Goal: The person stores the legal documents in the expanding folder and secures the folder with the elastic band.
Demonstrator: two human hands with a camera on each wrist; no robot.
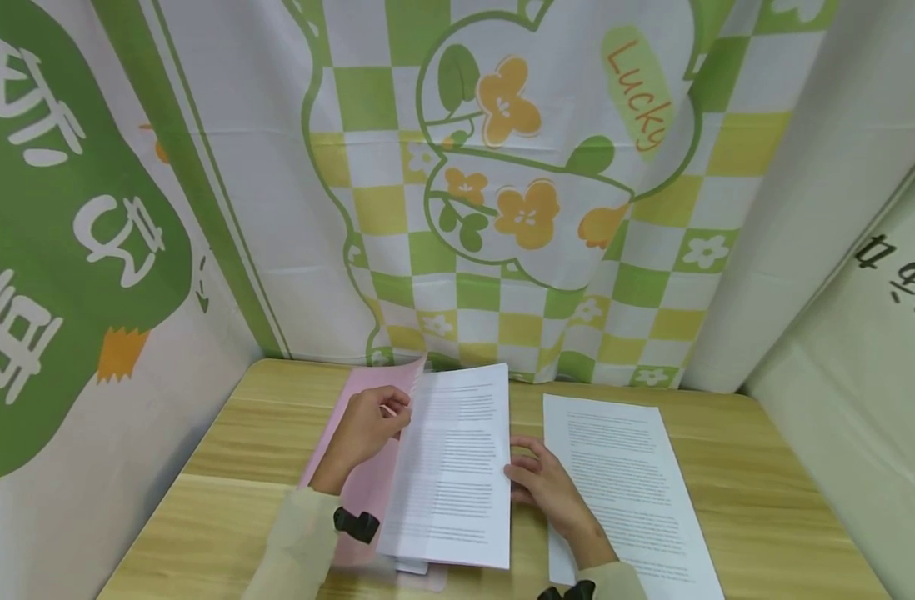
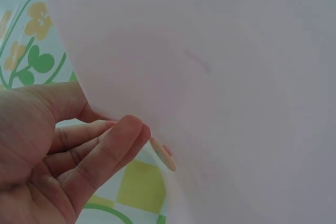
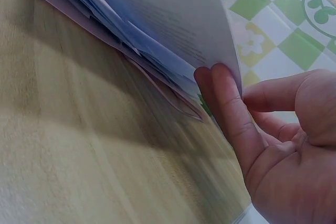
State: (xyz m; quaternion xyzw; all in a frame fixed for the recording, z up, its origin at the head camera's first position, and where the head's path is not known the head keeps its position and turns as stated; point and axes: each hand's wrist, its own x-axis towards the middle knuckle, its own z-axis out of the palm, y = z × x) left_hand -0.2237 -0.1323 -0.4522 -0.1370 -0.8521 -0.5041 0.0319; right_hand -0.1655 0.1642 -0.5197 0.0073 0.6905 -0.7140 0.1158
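Note:
A pink translucent folder (image 1: 378, 479) lies on the table with its cover raised. My left hand (image 1: 367, 427) pinches the edge of this cover; in the left wrist view the pale cover (image 2: 210, 98) fills most of the picture beside the thumb and fingers. Printed sheets (image 1: 468, 467) stand partly inside the folder, tilted up from the table. At their right edge, my right hand (image 1: 547, 483) pinches the paper between thumb and fingers. The right wrist view shows more papers (image 3: 113, 24) beneath, within the folder.
Another printed paper (image 1: 622, 475) lies flat to the right, partly under my right forearm. The wooden table (image 1: 225, 442) ends against a patterned curtain (image 1: 502, 292) at the back. More cloth hangs on both sides.

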